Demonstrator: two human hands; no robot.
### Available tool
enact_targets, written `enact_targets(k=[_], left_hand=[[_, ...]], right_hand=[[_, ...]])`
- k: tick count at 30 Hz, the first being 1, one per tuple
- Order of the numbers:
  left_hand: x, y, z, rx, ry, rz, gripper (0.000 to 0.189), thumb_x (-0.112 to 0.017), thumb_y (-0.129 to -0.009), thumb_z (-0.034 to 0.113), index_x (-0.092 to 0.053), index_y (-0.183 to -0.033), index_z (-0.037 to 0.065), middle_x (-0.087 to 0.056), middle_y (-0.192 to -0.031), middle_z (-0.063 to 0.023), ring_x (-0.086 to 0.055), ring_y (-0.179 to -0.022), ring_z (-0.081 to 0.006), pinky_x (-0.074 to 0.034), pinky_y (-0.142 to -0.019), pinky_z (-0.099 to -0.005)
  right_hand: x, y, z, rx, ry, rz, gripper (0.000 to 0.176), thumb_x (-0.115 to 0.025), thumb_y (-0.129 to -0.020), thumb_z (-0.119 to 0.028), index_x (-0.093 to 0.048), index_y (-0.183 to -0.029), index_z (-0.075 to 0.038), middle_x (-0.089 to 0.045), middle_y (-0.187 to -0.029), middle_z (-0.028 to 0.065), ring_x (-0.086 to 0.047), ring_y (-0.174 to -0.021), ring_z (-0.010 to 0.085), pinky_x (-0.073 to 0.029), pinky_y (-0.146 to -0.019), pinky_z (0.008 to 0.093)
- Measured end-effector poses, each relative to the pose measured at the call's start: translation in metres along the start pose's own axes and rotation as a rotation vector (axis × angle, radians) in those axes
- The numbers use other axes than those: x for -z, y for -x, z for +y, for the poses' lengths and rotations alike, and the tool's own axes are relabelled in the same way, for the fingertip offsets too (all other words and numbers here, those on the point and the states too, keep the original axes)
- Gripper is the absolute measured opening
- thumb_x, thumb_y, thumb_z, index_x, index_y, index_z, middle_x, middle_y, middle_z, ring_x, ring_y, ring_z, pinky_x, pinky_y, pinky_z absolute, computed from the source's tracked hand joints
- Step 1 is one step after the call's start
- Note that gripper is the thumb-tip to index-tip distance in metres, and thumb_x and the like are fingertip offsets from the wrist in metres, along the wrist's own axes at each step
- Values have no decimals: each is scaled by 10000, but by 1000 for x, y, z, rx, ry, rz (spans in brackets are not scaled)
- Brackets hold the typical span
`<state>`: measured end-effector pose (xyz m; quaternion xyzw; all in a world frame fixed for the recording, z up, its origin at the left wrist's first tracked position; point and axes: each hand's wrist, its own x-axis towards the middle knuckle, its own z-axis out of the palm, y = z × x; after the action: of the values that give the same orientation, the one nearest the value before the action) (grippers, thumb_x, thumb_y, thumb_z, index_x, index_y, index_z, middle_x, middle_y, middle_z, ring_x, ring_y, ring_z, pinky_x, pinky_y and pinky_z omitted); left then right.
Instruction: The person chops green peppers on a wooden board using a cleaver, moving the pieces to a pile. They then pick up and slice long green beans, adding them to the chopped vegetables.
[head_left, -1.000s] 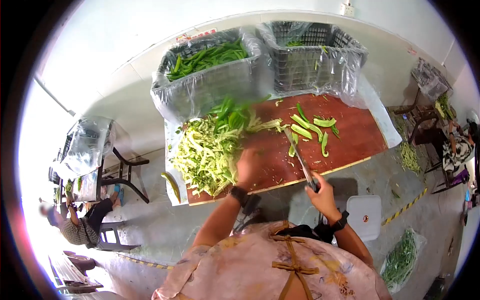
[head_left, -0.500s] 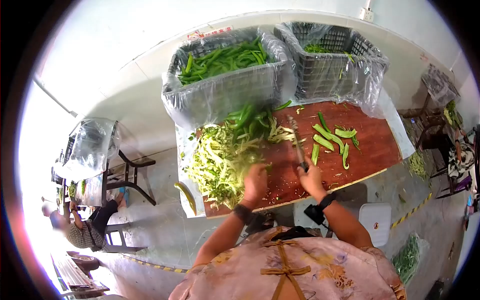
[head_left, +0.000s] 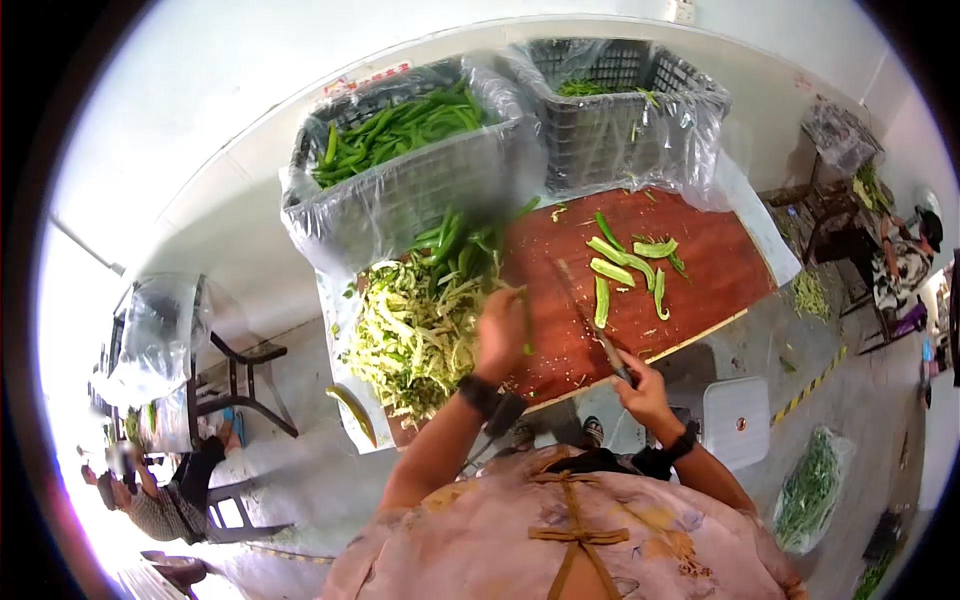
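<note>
My right hand point(head_left: 643, 392) is closed round the dark handle of a knife point(head_left: 597, 335), whose blade points away over the red-brown board point(head_left: 700, 310). My left hand point(head_left: 503, 330) is closed at the board's middle, with a thin green pepper point(head_left: 527, 318) at its fingertips. Beside it on the left lies a large heap of pale green pepper cores and scraps point(head_left: 412, 335). Whole green peppers point(head_left: 462, 245) rest behind that heap. Several split pepper halves point(head_left: 612, 270) lie on the board, right of the knife blade.
Two plastic-lined crates, one full of green peppers point(head_left: 410, 135) and one point(head_left: 630, 140) with fewer, stand behind the board. A yellowish pepper point(head_left: 352, 415) lies at the left edge. A white stool point(head_left: 737, 420) stands at right. People sit at far left point(head_left: 165, 505) and far right point(head_left: 900, 265).
The view has shifted. My right hand has drawn the knife nearer my body and to the right. My left hand has risen slightly, and a green pepper now shows at its fingertips.
</note>
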<state>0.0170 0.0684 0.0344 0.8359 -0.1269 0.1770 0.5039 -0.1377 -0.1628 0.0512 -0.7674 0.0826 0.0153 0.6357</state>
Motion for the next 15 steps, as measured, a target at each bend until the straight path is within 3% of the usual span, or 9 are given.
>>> enact_targets(k=[1, 3, 5, 6, 8, 11, 12, 14, 15], left_hand=[[-17, -3, -6, -196, -80, 36, 148, -498, -923, 77, -599, -998, -2, -611, -868, -97, -572, -777, -140, -472, -681, -284], [-50, -24, 15, 48, -54, -69, 179, -485, -911, 74, -603, -1022, 0, -622, -906, -128, -590, -801, -180, -483, -707, -310], [-61, -46, 69, 477, 601, -198, 293, -540, -895, 145, -573, -1148, 2, -614, -1140, -159, -609, -994, -278, -482, -840, -350], [-78, -59, 69, 471, 597, -190, 293, -540, -895, 145, -573, -1148, 2, -614, -1140, -159, -609, -994, -278, -482, -840, -350], [-114, -79, 54, 127, 323, -87, 295, -567, -871, 128, -580, -1141, 9, -600, -1142, -186, -595, -1017, -297, -481, -857, -360], [-106, -97, 41, 20, 4, -87, 315, -578, -847, 120, -585, -1145, 19, -602, -1130, -183, -588, -1017, -326, -474, -893, -388], [-130, -105, -26, -97, -174, -74, 317, -593, -818, 129, -602, -1119, 31, -608, -1117, -172, -568, -1043, -342, -457, -925, -417], [-86, -98, -20, -329, -486, 19, 272, -599, -795, 151, -624, -1041, 40, -618, -1032, -155, -564, -998, -335, -459, -887, -432], [-74, -101, -34, -373, -581, -55, 248, -582, -788, 147, -631, -1011, 51, -610, -984, -138, -564, -934, -328, -462, -839, -435]], right_hand=[[14, 10, 2, -182, 49, 24, 495, -638, -826, -39, -522, -1305, 15, -643, -1133, 96, -575, -993, 112, -464, -856, 269], [39, 24, 24, -106, 70, 75, 504, -643, -818, -37, -523, -1304, 15, -641, -1149, 109, -577, -1005, 117, -462, -868, 275], [58, 34, 37, -26, 86, 139, 512, -648, -809, -36, -523, -1303, 15, -639, -1165, 122, -579, -1017, 122, -461, -880, 280], [67, 40, 36, -7, 88, 177, 513, -650, -808, -44, -524, -1302, 16, -640, -1162, 125, -582, -1017, 126, -460, -886, 280], [84, 48, 38, 11, 87, 216, 514, -652, -806, -52, -525, -1300, 18, -641, -1159, 129, -585, -1016, 129, -459, -893, 281], [104, 56, 45, 60, 212, 186, 526, -667, -805, -96, -531, -1304, -3, -634, -1190, 158, -603, -1047, 158, -463, -899, 293], [108, 58, 44, 56, 203, 194, 526, -667, -805, -96, -531, -1304, -3, -634, -1190, 158, -603, -1047, 158, -463, -899, 293], [111, 60, 41, -66, 132, 15, 516, -668, -801, -101, -541, -1293, -11, -642, -1177, 180, -625, -1049, 188, -475, -889, 309], [111, 57, 42, 12, 244, -13, 501, -671, -798, -114, -555, -1276, -17, -658, -1131, 188, -651, -1013, 222, -490, -864, 318]])
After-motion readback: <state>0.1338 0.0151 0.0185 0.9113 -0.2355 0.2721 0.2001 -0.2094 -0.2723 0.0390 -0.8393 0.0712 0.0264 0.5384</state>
